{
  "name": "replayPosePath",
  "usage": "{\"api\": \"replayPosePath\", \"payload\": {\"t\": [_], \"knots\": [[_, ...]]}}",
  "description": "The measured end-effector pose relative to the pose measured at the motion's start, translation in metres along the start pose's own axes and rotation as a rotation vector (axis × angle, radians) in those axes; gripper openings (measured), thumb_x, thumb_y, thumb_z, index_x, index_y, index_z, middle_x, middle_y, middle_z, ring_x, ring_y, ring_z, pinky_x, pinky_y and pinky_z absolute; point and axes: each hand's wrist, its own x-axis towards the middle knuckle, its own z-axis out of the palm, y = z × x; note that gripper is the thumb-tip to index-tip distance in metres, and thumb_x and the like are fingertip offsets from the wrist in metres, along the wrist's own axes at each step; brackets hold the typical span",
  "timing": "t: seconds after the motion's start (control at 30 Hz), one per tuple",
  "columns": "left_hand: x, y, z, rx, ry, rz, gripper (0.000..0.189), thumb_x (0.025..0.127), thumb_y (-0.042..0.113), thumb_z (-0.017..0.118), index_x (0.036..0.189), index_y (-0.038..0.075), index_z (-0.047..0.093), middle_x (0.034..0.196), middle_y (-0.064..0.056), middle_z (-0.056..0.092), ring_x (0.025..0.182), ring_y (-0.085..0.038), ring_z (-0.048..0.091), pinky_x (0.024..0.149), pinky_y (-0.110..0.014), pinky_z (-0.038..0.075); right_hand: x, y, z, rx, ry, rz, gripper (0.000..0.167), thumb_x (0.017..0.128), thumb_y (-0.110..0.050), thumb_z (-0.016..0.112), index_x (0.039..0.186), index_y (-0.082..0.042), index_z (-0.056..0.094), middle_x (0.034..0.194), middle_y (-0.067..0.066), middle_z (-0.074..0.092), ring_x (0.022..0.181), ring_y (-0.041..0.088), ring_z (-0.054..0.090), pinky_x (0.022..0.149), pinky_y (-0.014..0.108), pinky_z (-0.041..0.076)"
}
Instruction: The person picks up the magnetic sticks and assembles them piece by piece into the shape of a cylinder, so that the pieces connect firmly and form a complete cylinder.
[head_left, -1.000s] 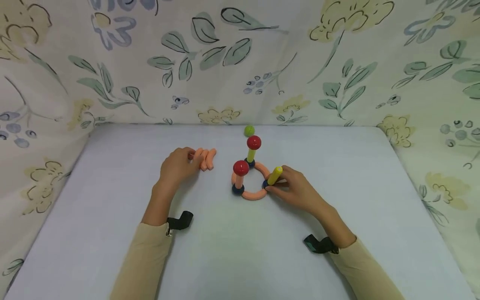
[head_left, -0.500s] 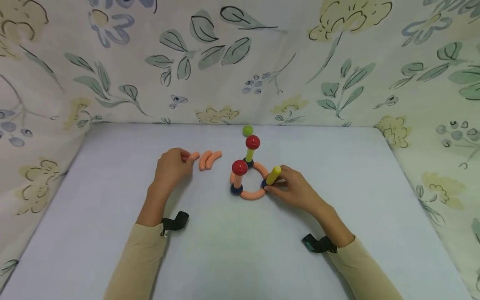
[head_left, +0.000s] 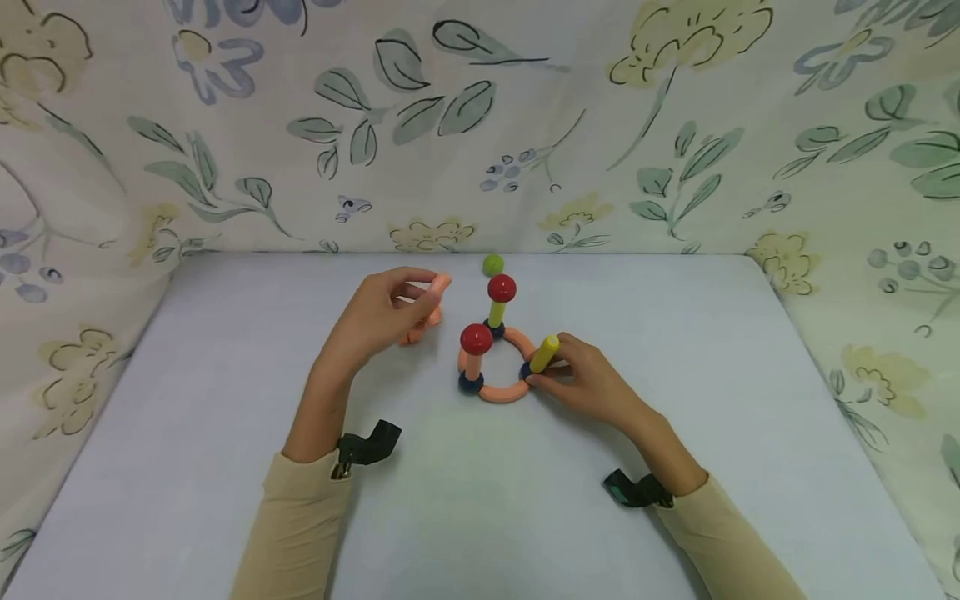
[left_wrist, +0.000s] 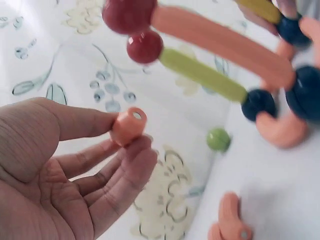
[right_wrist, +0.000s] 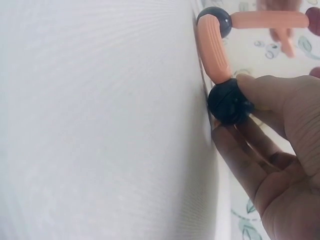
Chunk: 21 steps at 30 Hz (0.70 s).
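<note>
Left sleeve [head_left: 300,517], tan; black wrist device [head_left: 375,442] at its cuff.

Left hand [head_left: 378,312]: thumb and fingertips nearly together, pinching one held orange piece [head_left: 441,283], raised clear of the white surface [head_left: 465,508]; a silvery spot shows at its end.

Loose orange pieces [head_left: 411,336], on the surface beneath the left hand, partly hidden by it; count uncertain.

Front post: front blue ball [head_left: 471,383], peach rod [head_left: 473,367], front red ball [head_left: 476,339] on top.

Ring of curved orange segments [head_left: 504,394], flat on the surface, joining three dark blue balls.

Green ball [head_left: 492,265], alone near the far edge.

Rear post: rear blue ball [head_left: 493,330], lime rod [head_left: 497,315], rear red ball [head_left: 502,288] on top.

Right blue ball [head_left: 527,371], bearing a tilted yellow rod [head_left: 544,353] with a bare upper end.

Right hand [head_left: 592,379]: thumb and fingers closed about the right blue ball.

Floral cloth [head_left: 570,108], behind everything.
</note>
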Motion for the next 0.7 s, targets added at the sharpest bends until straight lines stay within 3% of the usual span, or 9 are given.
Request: {"api": "replayPosePath", "payload": {"t": [0.13,0.27,0.37,0.5,0.57,0.7], "knots": [[-0.001,0.009,0.005,-0.129,-0.057,0.018,0.044,0.101,0.045,0.071,0.140,0.025,0.067,0.102,-0.009,0.073,0.088,-0.025,0.072,0.061,-0.027,0.050,0.000,0.000,0.002,-0.003,-0.003,-0.007,0.024,0.093,-0.010,0.082,0.114,-0.008,0.071,0.109,0.006,0.068,0.107,0.023,0.074,0.091,0.035,0.064],[0.000,0.011,0.008,-0.178,-0.094,0.021,0.039,0.104,0.040,0.068,0.140,0.024,0.068,0.097,-0.007,0.070,0.083,-0.022,0.074,0.057,-0.025,0.044,-0.001,0.000,0.000,-0.027,0.010,-0.008,0.024,0.092,-0.011,0.083,0.113,-0.009,0.071,0.107,0.004,0.069,0.106,0.021,0.074,0.091,0.036,0.064],[0.002,0.010,0.011,-0.196,-0.106,0.021,0.040,0.104,0.039,0.068,0.141,0.022,0.068,0.100,-0.006,0.070,0.090,-0.027,0.076,0.061,-0.024,0.048,-0.001,-0.001,-0.002,-0.032,0.008,0.005,0.025,0.092,-0.011,0.083,0.112,-0.009,0.070,0.106,0.003,0.068,0.106,0.020,0.074,0.092,0.035,0.064],[0.004,0.010,0.014,-0.213,-0.123,0.015,0.042,0.104,0.039,0.068,0.141,0.019,0.068,0.106,-0.007,0.071,0.100,-0.030,0.073,0.078,-0.028,0.062,0.000,-0.002,-0.002,-0.021,-0.008,0.026,0.024,0.093,-0.012,0.083,0.113,-0.009,0.069,0.107,0.004,0.067,0.108,0.022,0.075,0.092,0.033,0.063],[0.004,0.011,0.016,-0.216,-0.127,0.012,0.042,0.104,0.038,0.069,0.141,0.018,0.068,0.108,-0.008,0.071,0.101,-0.028,0.071,0.086,-0.032,0.064,0.000,-0.002,-0.001,-0.019,-0.011,0.033,0.024,0.093,-0.012,0.083,0.112,-0.009,0.069,0.108,0.004,0.067,0.109,0.022,0.075,0.092,0.033,0.063],[0.004,0.012,0.018,-0.212,-0.135,0.021,0.043,0.104,0.036,0.069,0.142,0.016,0.068,0.108,-0.010,0.071,0.096,-0.024,0.069,0.090,-0.039,0.064,0.001,-0.003,-0.001,-0.014,-0.013,0.036,0.025,0.092,-0.011,0.083,0.112,-0.008,0.069,0.108,0.004,0.068,0.109,0.022,0.075,0.092,0.033,0.063]]}}
